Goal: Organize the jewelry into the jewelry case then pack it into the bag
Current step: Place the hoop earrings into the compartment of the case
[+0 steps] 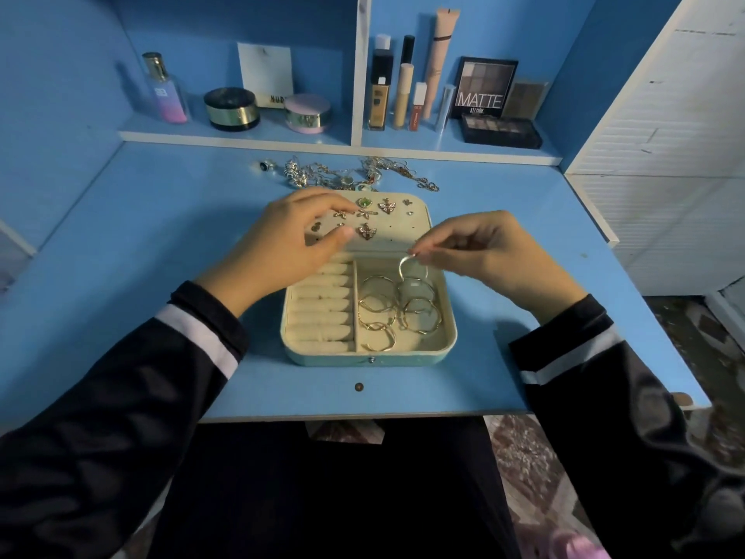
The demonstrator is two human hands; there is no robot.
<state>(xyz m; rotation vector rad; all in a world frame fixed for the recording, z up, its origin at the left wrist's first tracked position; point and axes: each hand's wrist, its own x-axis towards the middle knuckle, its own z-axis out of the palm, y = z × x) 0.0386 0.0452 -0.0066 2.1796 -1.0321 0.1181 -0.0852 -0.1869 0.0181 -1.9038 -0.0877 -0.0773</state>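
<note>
1. The right hand (483, 256) pinches a silver hoop (403, 265) between the tips of thumb and forefinger, with the other fingers curled behind.
2. The hoop hangs just above the far end of the wide right compartment (441, 336) of the open jewelry case (371, 359), right over the gold bangles (403, 312) that lie flat there. The coming move is probably a short drop, since the landing spot is straight below the pinch.
3. The hoop hangs on edge. Its long axis runs down from the fingertips and its arc bulges to the left (its lower end is hard to trace against the pale lining). It would need to tip flat to lie like the bangles.
4. The left hand (290, 240) is over the case's lid (419, 219) with its fingers curved. The forefinger tip is at a flower stud (367, 214) and the thumb is beside a bee-shaped stud (367, 232). Whether it pinches anything cannot be told. It is the farther hand from the bangle compartment.
5. A tangle of loose jewelry (342, 175) lies on the table (161, 236) beyond the case. The ring rolls (322, 304) look unfilled, and no bag is in view.
</note>
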